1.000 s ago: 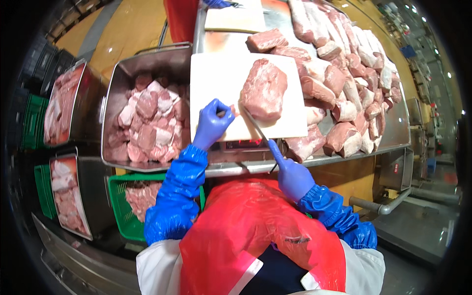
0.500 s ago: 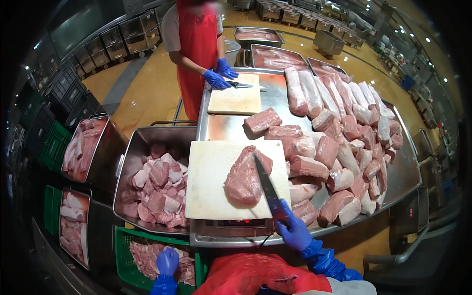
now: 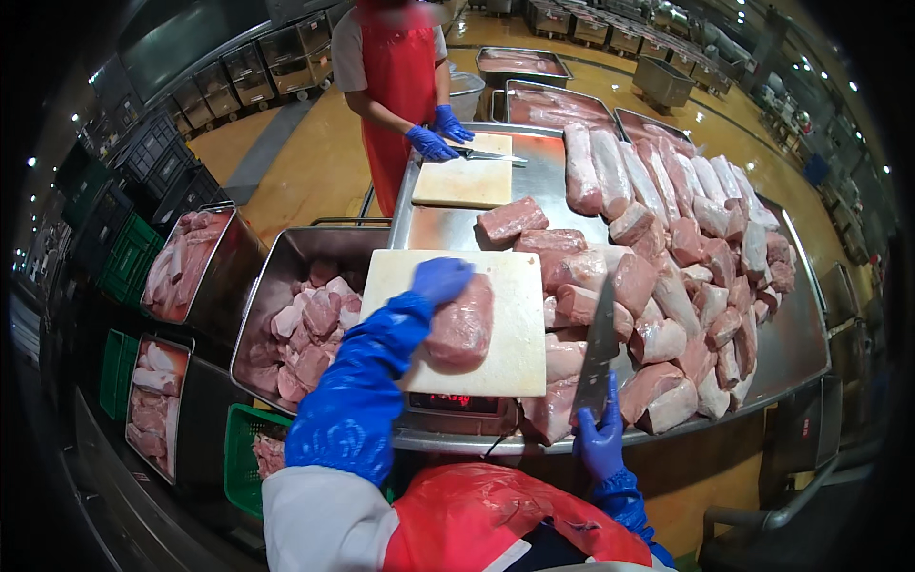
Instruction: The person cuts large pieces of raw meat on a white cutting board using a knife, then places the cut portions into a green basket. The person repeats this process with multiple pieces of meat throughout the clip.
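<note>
A thick piece of raw meat [image 3: 461,329] lies on the white cutting board [image 3: 519,367] in front of me. My left hand [image 3: 441,279], blue-gloved and slightly blurred, grips the far left end of this piece, its fingers partly hidden. In my right hand [image 3: 599,446] is a large knife [image 3: 597,348], held by the handle to the right of the board. The blade points away from me, over the pile of meat chunks [image 3: 658,329]. Under the board's near edge shows a digital scale [image 3: 453,402] with a lit red display.
Across the steel table [image 3: 419,234] a co-worker's gloved hands [image 3: 434,141] rest by a knife [image 3: 491,157] on another board [image 3: 462,181]. Left stand a steel bin [image 3: 250,319] of meat pieces and a green crate [image 3: 246,486] of trimmings. Long loins [image 3: 610,172] lie far right.
My left hand has come from the green crate up to the meat. The piece has been turned on the board. My right hand has moved the knife off the meat to the right.
</note>
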